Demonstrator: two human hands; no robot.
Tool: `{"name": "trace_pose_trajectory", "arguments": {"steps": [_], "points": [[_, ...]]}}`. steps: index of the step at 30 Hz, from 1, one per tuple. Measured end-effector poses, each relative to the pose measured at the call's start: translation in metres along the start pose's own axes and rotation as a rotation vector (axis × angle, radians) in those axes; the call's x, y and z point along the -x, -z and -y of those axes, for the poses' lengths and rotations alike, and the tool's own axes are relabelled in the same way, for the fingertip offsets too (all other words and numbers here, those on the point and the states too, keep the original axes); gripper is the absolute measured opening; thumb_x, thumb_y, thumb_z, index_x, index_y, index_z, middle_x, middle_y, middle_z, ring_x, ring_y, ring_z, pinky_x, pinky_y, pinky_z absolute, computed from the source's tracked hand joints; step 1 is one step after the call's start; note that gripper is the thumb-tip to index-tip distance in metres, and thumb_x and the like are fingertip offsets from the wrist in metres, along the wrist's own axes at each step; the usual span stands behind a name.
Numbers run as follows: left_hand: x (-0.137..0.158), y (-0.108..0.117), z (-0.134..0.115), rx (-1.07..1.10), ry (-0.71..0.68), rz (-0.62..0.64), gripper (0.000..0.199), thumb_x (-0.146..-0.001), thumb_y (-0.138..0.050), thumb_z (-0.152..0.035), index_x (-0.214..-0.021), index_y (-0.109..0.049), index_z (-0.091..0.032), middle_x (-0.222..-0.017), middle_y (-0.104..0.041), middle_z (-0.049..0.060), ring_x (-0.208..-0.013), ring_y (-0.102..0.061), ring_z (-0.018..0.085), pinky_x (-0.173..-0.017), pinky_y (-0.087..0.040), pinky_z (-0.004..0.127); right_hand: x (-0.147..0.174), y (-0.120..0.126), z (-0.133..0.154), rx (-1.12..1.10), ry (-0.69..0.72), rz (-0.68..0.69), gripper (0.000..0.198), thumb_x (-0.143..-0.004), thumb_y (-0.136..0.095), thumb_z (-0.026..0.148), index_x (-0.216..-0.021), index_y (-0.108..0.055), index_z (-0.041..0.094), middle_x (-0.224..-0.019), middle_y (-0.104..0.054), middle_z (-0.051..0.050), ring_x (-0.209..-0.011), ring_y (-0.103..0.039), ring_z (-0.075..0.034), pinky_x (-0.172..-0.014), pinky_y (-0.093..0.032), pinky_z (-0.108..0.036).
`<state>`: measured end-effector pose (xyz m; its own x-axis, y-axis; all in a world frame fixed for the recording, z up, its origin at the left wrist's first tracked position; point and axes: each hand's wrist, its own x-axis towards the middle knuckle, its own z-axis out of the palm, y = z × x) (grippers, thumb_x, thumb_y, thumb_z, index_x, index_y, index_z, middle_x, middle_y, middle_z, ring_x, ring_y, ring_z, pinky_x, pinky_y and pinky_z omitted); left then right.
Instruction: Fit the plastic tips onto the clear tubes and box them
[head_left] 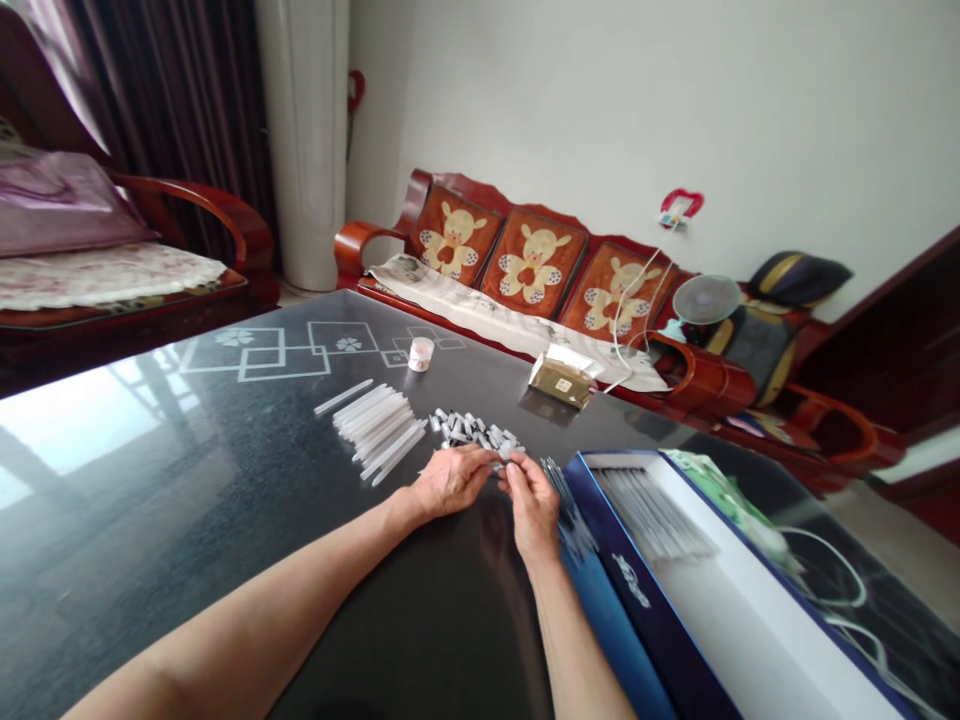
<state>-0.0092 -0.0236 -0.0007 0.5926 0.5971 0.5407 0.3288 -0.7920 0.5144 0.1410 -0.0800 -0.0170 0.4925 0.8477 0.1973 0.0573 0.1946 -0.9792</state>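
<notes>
Just below frame centre, our left hand (454, 482) and right hand (535, 500) pinch a small piece (504, 459). White tubes (380, 428) lie left.

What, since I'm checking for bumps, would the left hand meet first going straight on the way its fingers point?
The left hand would probably meet the right hand first, though the exact gap is unclear.

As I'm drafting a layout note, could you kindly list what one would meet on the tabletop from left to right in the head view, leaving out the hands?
White tubes → pile of small caps → thin rods → open blue box.
</notes>
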Motion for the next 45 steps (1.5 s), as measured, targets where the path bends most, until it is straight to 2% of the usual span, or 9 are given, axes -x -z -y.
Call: {"name": "trace_pose_trajectory", "arguments": {"steps": [4, 21, 28, 34, 40, 45], "points": [[0.0, 0.001, -0.001, -0.011, -0.001, 0.011, 0.031, -0.093, -0.04, -0.024, -0.114, -0.062, -0.018, -0.094, -0.068, 0.007, -0.081, -0.065, 0.016, -0.072, -0.05, 0.024, 0.0, 0.001, 0.002, -0.001, -0.009, 0.009, 0.037, -0.073, -0.069, 0.042, -0.099, -0.068, 0.016, -0.089, -0.071, -0.006, -0.077, -0.067, -0.019, -0.07, -0.055, -0.032], [0.0, -0.001, 0.001, -0.061, -0.001, 0.046, 0.03, -0.092, -0.041, -0.024, -0.112, -0.062, -0.018, -0.091, -0.067, 0.006, -0.08, -0.065, 0.016, -0.068, -0.049, 0.022, -0.001, 0.004, -0.001, 0.134, 0.037, 0.078, 0.038, -0.073, -0.067, 0.046, -0.097, -0.071, 0.016, -0.088, -0.072, -0.007, -0.079, -0.066, -0.021, -0.071, -0.055, -0.033], [0.001, -0.001, 0.003, -0.065, -0.029, 0.041, 0.026, -0.091, -0.042, -0.023, -0.101, -0.065, -0.015, -0.082, -0.066, 0.007, -0.073, -0.064, 0.016, -0.067, -0.048, 0.024, 0.002, -0.001, 0.004, 0.132, -0.005, 0.079, 0.034, -0.071, -0.069, 0.044, -0.092, -0.071, 0.018, -0.081, -0.072, -0.004, -0.074, -0.066, -0.02, -0.072, -0.055, -0.033], [0.001, -0.001, 0.005, -0.136, -0.033, 0.019, 0.026, -0.092, -0.042, -0.027, -0.096, -0.066, -0.016, -0.078, -0.062, 0.005, -0.068, -0.06, 0.014, -0.061, -0.045, 0.023, 0.002, 0.001, 0.004, 0.087, -0.023, 0.133, 0.036, -0.072, -0.07, 0.042, -0.096, -0.07, 0.015, -0.084, -0.072, -0.004, -0.078, -0.066, -0.02, -0.075, -0.055, -0.033], [0.0, 0.004, 0.003, -0.261, -0.114, 0.023, 0.029, -0.095, -0.039, -0.029, -0.101, -0.065, -0.017, -0.079, -0.061, 0.006, -0.076, -0.056, 0.017, -0.07, -0.045, 0.027, 0.002, 0.003, 0.003, 0.059, -0.068, 0.13, 0.041, -0.072, -0.07, 0.05, -0.09, -0.068, 0.013, -0.072, -0.068, -0.003, -0.067, -0.063, -0.017, -0.065, -0.054, -0.028], [-0.001, 0.005, 0.0, -0.285, -0.171, 0.028, 0.031, -0.096, -0.036, -0.027, -0.101, -0.064, -0.016, -0.077, -0.059, 0.006, -0.074, -0.053, 0.016, -0.073, -0.045, 0.028, 0.005, -0.001, 0.014, 0.215, -0.057, 0.119, 0.048, -0.077, -0.058, 0.062, -0.076, -0.065, 0.014, -0.065, -0.064, -0.004, -0.058, -0.06, -0.017, -0.053, -0.05, -0.026]]}}
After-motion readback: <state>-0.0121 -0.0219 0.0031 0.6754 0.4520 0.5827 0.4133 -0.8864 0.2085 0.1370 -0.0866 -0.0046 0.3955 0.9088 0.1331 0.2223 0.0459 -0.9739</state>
